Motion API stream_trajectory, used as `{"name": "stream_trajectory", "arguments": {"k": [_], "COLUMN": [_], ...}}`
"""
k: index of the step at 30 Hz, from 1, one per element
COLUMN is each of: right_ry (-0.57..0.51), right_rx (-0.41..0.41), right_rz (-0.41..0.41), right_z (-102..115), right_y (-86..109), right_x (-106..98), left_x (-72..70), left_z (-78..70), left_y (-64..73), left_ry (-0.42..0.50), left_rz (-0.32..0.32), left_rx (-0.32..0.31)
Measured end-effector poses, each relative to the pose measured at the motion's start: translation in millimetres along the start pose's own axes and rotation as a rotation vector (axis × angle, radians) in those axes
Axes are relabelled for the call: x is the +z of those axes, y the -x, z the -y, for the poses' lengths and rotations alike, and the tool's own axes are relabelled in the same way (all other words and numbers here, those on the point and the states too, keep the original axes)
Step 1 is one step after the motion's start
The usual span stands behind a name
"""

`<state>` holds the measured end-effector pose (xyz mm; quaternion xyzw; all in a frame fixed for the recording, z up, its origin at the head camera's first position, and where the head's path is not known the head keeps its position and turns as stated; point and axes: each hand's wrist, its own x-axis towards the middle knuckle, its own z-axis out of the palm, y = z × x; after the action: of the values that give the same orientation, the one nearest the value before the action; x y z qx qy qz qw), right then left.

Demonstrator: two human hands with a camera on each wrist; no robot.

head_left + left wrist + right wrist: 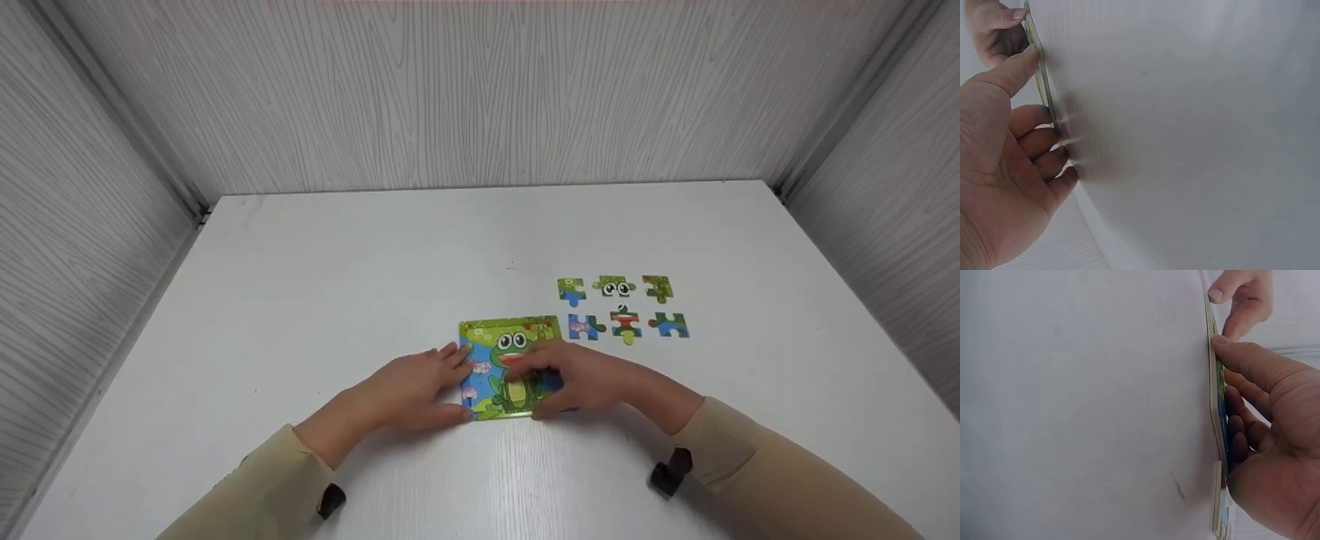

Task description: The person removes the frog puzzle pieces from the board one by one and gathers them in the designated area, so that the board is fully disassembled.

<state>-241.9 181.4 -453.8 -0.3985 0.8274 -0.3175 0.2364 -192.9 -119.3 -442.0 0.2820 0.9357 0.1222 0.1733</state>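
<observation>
A frog puzzle board (487,337) lies flat, printed with a green frog on a blue and green ground. Along its left side rest the fingers of my left hand (424,390), with the thumb at the near left corner. My right hand (581,373) reaches over the board's right half, its index fingertip on the frog's body and its thumb at the near edge. The right wrist view shows the other right fingers bent above the board edge (1213,371), with no loose piece visible between them. The hand hides the board's lower right.
Several loose puzzle pieces lie in two rows beyond the board to the right, among them an eyes piece (616,288) and a red mouth piece (625,322). The white table (337,270) is bounded by pale wood-grain panels (480,97) at the back and sides.
</observation>
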Motion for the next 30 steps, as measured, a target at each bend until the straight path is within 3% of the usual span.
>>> {"name": "stream_trajectory", "arguments": {"k": [21, 30], "right_ry": [-0.085, -0.109], "right_rx": [-0.033, -0.002], "right_rz": [-0.035, -0.049], "right_z": [-5.3, 0.4], "right_y": [1.7, 3.6], "right_x": [1.8, -0.5], "left_x": [0.4, 0.6], "left_z": [-0.6, -0.2], "left_y": [-0.7, 0.3], "left_ry": [0.006, 0.028], "left_rz": [0.002, 0.005], "left_rx": [-0.024, -0.012]}}
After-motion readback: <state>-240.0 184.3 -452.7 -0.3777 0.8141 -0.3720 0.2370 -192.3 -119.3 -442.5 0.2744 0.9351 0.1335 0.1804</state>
